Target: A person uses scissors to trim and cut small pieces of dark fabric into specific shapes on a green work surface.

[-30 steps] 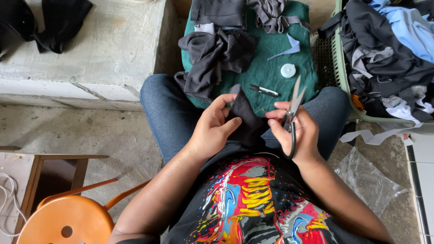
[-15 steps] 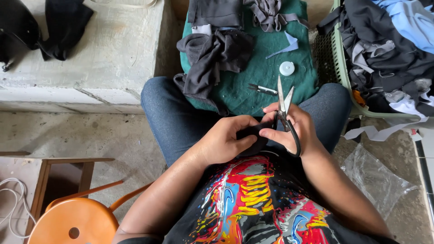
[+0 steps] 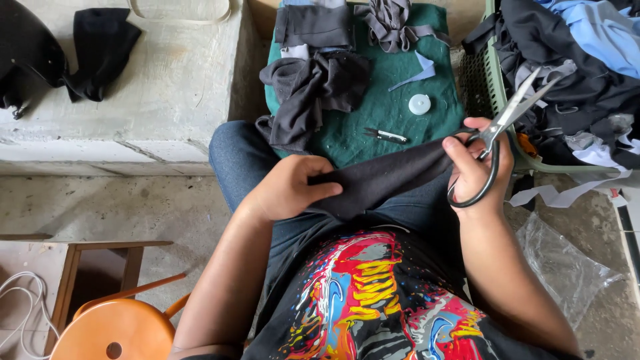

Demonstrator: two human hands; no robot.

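L hand: forearm angled up from lower left, knuckles up, grip closed on near end of black cloth strip, thumb on top. R hand: wrist bent inward, fingers through loops of scissors, blades apart, tips up-right; same hand also pinches strip's far end. Strip stretched taut betw. both hands, over lap, just in front of green mat. Basket of scraps to R.
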